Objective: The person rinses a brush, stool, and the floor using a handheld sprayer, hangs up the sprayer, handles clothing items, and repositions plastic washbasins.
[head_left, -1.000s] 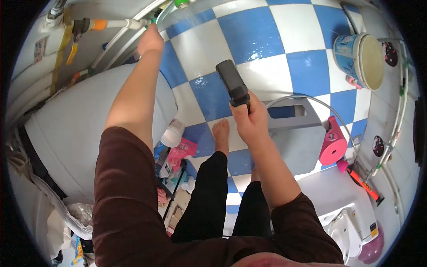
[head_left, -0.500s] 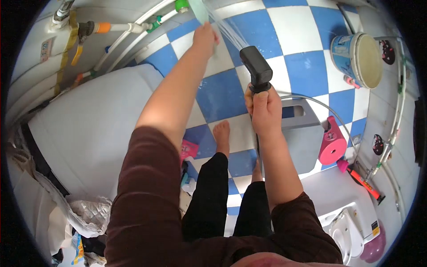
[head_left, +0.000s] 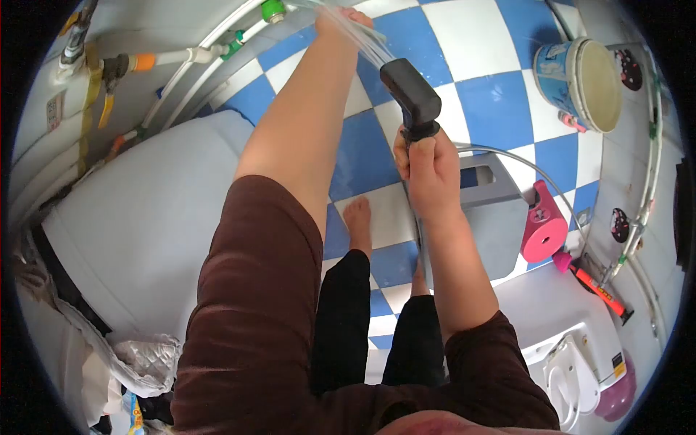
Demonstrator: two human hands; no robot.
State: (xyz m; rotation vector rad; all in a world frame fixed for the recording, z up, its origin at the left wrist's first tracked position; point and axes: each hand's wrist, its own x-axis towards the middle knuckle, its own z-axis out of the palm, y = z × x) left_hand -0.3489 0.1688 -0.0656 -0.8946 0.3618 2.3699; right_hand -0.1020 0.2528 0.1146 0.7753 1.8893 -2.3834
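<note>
As right hand (head_left: pixel 433 172) grips sprayer (head_left: pixel 412 90), left hand (head_left: pixel 333 25) beyond

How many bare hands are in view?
2: the right hand grips the black angular handheld sprayer; the left hand is near the top edge, partly hidden behind clear water streams.

One sprayer (head_left: pixel 412 90) (two hands (head_left: pixel 433 175))

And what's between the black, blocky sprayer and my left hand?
In the head view, thin, clear water streams stretch from the sprayer toward your left hand.
</note>
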